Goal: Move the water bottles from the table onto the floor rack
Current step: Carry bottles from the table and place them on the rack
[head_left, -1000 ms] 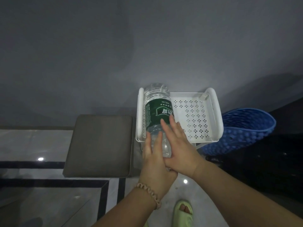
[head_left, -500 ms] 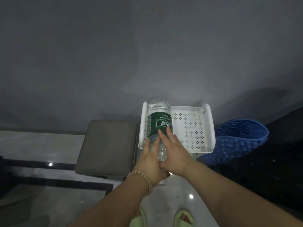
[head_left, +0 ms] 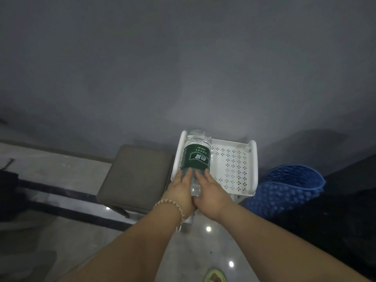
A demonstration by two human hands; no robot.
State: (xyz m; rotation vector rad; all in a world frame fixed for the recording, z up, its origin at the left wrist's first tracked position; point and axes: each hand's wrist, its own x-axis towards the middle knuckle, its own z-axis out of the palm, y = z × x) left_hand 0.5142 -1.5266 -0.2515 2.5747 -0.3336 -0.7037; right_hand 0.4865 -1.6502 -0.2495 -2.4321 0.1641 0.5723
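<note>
A large clear water bottle (head_left: 196,157) with a dark green label lies lengthwise along the left side of the white perforated rack (head_left: 234,167), its base toward the wall. My left hand (head_left: 180,192), with a bead bracelet on the wrist, holds the bottle's near end from the left. My right hand (head_left: 211,193) holds the same end from the right. The bottle's neck and cap are hidden between my palms. The right part of the rack's top shelf is bare.
A grey cushioned stool (head_left: 136,176) stands just left of the rack. A blue studded basket (head_left: 284,190) leans at the rack's right. A grey wall rises behind. The glossy tiled floor has dark stripes at left. A green slipper (head_left: 214,276) shows at the bottom.
The camera has pulled back and up, so the rack looks smaller and lower. My hands have slid from the label toward the bottle's neck end. The bottle sits lower on the rack's left side.
</note>
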